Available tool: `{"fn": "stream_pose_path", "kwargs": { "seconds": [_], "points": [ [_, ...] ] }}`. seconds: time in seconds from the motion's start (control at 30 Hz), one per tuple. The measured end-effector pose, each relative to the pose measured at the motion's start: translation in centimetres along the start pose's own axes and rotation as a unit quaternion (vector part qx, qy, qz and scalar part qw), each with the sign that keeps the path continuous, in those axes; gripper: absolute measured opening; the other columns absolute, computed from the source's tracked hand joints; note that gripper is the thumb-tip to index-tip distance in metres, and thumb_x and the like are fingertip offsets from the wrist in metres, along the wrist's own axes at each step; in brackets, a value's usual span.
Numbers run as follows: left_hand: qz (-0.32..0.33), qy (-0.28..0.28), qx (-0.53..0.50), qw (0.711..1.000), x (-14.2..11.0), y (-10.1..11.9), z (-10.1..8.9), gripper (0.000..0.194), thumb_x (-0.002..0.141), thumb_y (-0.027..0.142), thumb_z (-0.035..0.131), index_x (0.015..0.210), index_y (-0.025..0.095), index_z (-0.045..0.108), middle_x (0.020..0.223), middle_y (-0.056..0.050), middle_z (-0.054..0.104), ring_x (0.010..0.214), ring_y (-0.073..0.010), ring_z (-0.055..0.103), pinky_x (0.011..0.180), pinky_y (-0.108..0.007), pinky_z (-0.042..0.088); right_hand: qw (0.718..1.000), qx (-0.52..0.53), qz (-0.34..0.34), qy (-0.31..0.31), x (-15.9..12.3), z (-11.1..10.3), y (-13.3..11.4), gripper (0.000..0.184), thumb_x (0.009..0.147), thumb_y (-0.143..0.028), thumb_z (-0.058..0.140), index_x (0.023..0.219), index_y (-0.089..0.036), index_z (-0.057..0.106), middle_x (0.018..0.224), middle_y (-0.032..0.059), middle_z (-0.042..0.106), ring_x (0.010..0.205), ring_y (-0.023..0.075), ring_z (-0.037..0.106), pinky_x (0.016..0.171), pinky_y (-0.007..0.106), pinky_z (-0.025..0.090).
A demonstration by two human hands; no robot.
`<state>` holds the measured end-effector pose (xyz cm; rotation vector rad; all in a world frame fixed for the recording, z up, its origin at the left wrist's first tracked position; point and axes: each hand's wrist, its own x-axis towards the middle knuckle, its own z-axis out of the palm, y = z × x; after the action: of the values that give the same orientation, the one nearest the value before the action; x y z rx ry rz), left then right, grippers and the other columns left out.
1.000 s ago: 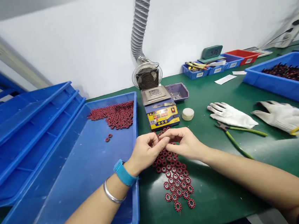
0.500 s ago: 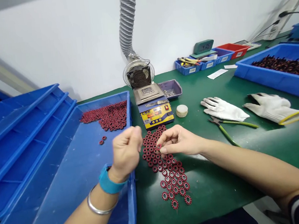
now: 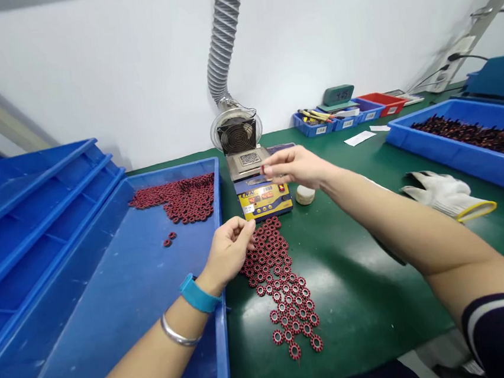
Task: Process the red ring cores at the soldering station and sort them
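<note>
Right hand (image 3: 292, 164) is up at the solder pot (image 3: 265, 201), thumb and fingers pinched narrow on a small red piece. I take it for a single red wound ring (image 3: 263, 168), near the metal plate (image 3: 248, 159); whether it touches anything, I can't tell from here. My read: this is the step of presenting one ring to the heater. The move calls for a steady pinch and fingertips kept off that plate, since the display is lit and I'd treat it as hot.

Left hand (image 3: 229, 250) is curled at the edge of the loose wound rings (image 3: 265, 253) on the green bench (image 3: 356, 298). Thumb lies close to the index finger; can't tell whether anything sits inside.

Beside it, the blue tray (image 3: 154, 281) holds more red rings (image 3: 190, 198), with two set apart. Tight quarters: the left wrist crosses the tray's rim. Fan (image 3: 238, 135) and grey duct (image 3: 225, 37) stand behind the plate, limiting reach that way. White round puck (image 3: 305, 194) sits just under the right wrist, worth minding. The yellow-cuffed glove (image 3: 448, 194) lies beyond the forearm, out of the way.
</note>
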<state>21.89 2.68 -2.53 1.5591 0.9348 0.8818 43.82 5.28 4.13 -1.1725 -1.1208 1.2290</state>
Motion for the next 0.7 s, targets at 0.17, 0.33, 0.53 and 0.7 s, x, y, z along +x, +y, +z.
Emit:
{"fn": "stream_pose_path", "kwargs": {
  "seconds": [0.17,0.33,0.53,0.7],
  "points": [
    [0.029,0.055,-0.055,0.997,-0.1,0.4,-0.1,0.038,0.071,0.047,0.071,0.086,0.014,0.059,0.07,0.0,0.064,0.054,-0.0085,0.057,0.05,-0.02,0.046,0.992,-0.098,-0.019,-0.07,1.6,1.0,-1.6,0.02,0.06,-0.013,0.083,0.078,-0.017,0.076,0.074,0.0007,0.072,0.063,0.0066,0.062,0.059,0.018,0.053],
    [0.072,0.051,-0.07,0.994,-0.3,0.3,0.0,0.035,0.079,0.05,0.064,0.086,0.016,0.057,0.074,0.0,0.063,0.059,-0.0091,0.057,0.052,-0.02,0.046,0.964,-0.154,-0.061,-0.208,-0.3,3.2,0.5,0.022,0.065,-0.022,0.079,0.086,-0.018,0.077,0.08,0.0013,0.074,0.071,0.0106,0.066,0.071,0.025,0.056],
    [0.112,0.126,-0.053,0.984,-0.3,0.2,-0.1,0.031,0.086,0.043,0.06,0.07,0.017,0.052,0.061,0.003,0.056,0.052,-0.0081,0.054,0.052,-0.02,0.046,0.945,-0.173,-0.063,-0.269,-0.9,4.0,1.3,0.024,0.069,-0.023,0.075,0.092,-0.014,0.076,0.08,0.0016,0.074,0.07,0.0097,0.065,0.07,0.024,0.053],
    [0.089,0.207,-0.104,0.969,0.3,0.0,-0.6,0.032,0.081,0.046,0.062,0.071,0.017,0.051,0.063,0.003,0.057,0.05,-0.0071,0.056,0.047,-0.018,0.042,0.945,-0.183,-0.069,-0.261,-0.7,3.1,0.9,0.027,0.07,-0.025,0.075,0.094,-0.014,0.075,0.08,0.0022,0.074,0.071,0.0107,0.066,0.07,0.025,0.054]
  ]
}}
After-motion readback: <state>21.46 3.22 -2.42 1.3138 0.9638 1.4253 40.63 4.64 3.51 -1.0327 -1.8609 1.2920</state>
